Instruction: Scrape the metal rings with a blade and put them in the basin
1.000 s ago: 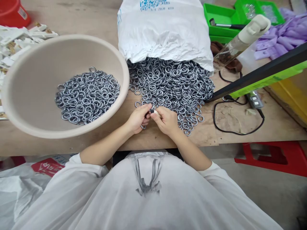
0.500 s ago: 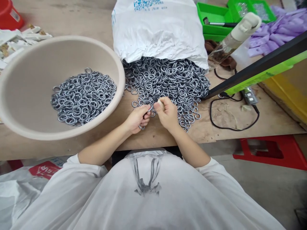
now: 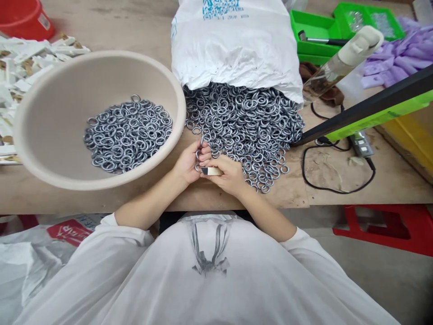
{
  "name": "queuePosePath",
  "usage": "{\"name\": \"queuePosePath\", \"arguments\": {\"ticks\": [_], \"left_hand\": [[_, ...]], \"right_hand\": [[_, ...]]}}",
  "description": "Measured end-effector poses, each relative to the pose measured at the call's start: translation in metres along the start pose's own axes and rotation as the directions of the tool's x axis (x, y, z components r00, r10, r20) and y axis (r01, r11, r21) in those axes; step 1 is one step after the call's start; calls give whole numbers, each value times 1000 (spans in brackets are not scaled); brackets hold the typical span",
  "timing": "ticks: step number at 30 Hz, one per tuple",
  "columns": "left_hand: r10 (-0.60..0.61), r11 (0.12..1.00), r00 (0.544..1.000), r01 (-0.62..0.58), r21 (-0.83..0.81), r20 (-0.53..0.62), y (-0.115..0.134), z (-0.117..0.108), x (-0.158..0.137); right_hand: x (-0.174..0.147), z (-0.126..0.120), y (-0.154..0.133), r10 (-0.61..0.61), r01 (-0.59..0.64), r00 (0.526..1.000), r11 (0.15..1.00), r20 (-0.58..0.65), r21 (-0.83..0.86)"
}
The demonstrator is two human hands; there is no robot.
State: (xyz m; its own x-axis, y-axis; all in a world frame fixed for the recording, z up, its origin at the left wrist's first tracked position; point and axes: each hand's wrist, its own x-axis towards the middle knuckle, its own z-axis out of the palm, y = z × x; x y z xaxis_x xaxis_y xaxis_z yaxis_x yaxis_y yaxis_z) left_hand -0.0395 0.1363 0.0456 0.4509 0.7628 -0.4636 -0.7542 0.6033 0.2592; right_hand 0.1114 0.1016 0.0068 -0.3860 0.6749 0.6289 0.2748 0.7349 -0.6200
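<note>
My left hand (image 3: 188, 163) is closed around a few grey metal rings (image 3: 198, 154), some of which stick out between thumb and fingers. In my right hand (image 3: 230, 174) I grip a small cream tool with a black end (image 3: 213, 171); its exact kind I cannot make out. The black end lies against or very close to the lowest held ring. Just beyond both hands spreads a heap of loose metal rings (image 3: 246, 122), spilling from the mouth of a white sack (image 3: 233, 54). To the left, a large beige basin (image 3: 101, 183) holds many similar rings (image 3: 128, 135).
A black and lime-green bar (image 3: 368, 108) slants over the table's right side, near a clear bottle (image 3: 328, 74) and a black cable (image 3: 304, 167). Green trays (image 3: 316, 25) and purple pieces (image 3: 406, 58) lie behind. White pieces (image 3: 20, 63) and a red container (image 3: 27, 20) are at left.
My hands have come together nearer the table's front edge. The right hand has turned, so the tool now shows, pointing left at the rings in my left hand. The view has shifted slightly left.
</note>
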Motion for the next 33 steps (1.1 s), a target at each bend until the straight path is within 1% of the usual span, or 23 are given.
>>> {"name": "queuePosePath", "arguments": {"ticks": [2, 4, 7, 8, 10, 12, 14, 15, 17, 20, 23, 25, 27, 30, 33], "left_hand": [[26, 999, 1000, -26, -19, -14, -1, 1, 0], [38, 999, 998, -39, -2, -48, -2, 3, -1], [31, 998, 996, -27, 50, -81, -5, 5, -4], [29, 998, 997, -24, 64, -71, -7, 5, -5], [27, 996, 1000, -26, 89, -14, -10, 5, -7], [15, 993, 999, -19, 116, 42, -14, 5, -8], [-2, 990, 998, -8, 142, 70, -16, 4, -7], [2, 989, 997, -13, 150, 75, -16, 4, -6], [33, 986, 997, -44, 162, 71, -16, 2, -3], [99, 974, 994, -105, 201, 40, -15, -3, 2], [124, 947, 992, -120, 297, 4, -16, -7, 4], [135, 925, 991, -130, 357, 10, -17, -8, 4], [142, 914, 990, -138, 381, 16, -18, -8, 3], [127, 918, 992, -125, 376, 21, -18, -7, 2], [121, 905, 991, -130, 405, 47, -18, -6, 2]], "right_hand": [[-2, 4, 4, 1, -1, 1000, 1000, 2, -20], [-2, 6, 8, 12, -12, 1000, 1000, -14, -29], [-1, 6, 10, 82, -83, 993, 997, -83, -6], [0, 6, 9, 114, -114, 987, 993, -110, 4], [1, 6, 9, 164, -163, 975, 986, -151, 18], [2, 7, 8, 180, -180, 968, 984, -175, 18], [3, 8, 8, 201, -197, 958, 980, -205, 40], [4, 7, 9, 234, -223, 947, 972, -221, 76], [4, 4, 10, 349, -308, 905, 932, -245, 189], [5, -1, 13, 534, -430, 814, 819, -229, 381], [6, -5, 17, 640, -468, 738, 714, -214, 521], [7, -6, 18, 676, -473, 703, 677, -222, 563], [8, -6, 18, 685, -475, 694, 666, -220, 575], [10, -5, 15, 670, -461, 716, 665, -197, 588], [11, -5, 13, 673, -456, 717, 652, -184, 606]]}}
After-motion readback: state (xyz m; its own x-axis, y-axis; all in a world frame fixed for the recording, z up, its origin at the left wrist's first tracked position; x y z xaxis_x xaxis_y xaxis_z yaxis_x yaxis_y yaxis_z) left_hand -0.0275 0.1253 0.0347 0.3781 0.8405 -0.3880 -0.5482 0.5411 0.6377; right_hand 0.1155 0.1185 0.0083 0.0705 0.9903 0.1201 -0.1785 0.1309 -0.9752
